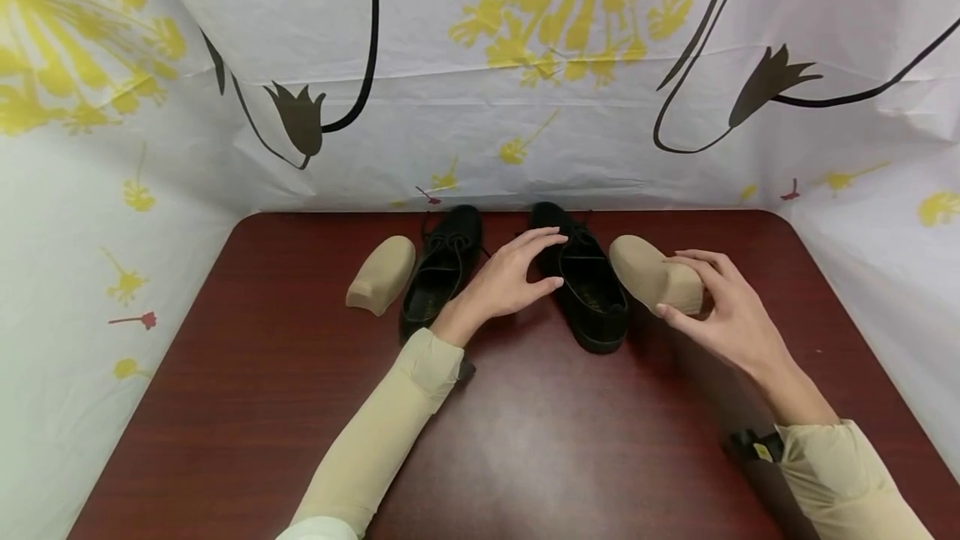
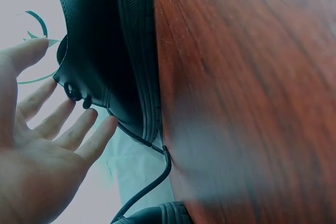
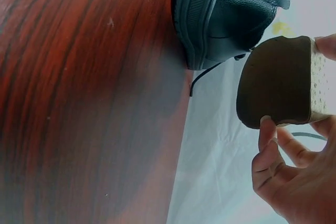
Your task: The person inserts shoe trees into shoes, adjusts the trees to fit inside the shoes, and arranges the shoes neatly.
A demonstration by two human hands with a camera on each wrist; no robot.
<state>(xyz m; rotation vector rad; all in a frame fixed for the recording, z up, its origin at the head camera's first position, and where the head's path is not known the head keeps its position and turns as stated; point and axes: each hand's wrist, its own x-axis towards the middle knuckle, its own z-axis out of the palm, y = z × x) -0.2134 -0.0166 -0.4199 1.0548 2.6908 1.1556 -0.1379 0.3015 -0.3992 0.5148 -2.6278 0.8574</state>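
My right hand [image 1: 731,307] pinches a tan, moulded shoe insert [image 1: 652,273] between thumb and fingers, to the right of the right black lace-up shoe [image 1: 592,315]. In the right wrist view the insert [image 3: 275,80] is off the table, its underside shown and the thumb and fingers at its edges. My left hand [image 1: 510,277] hovers between the shoes with fingers spread, close to the right shoe's opening and laces; it holds nothing. In the left wrist view the fingertips lie near the shoe's eyelets, and contact is hard to judge. The left black shoe [image 1: 427,294] is partly behind my left wrist.
A second tan insert [image 1: 382,273] lies on the dark red wooden table [image 1: 262,407], left of the left shoe. A patterned white cloth [image 1: 450,123] hangs along the table's back edge and both sides. Loose shoelaces [image 2: 149,182] trail by the shoes.
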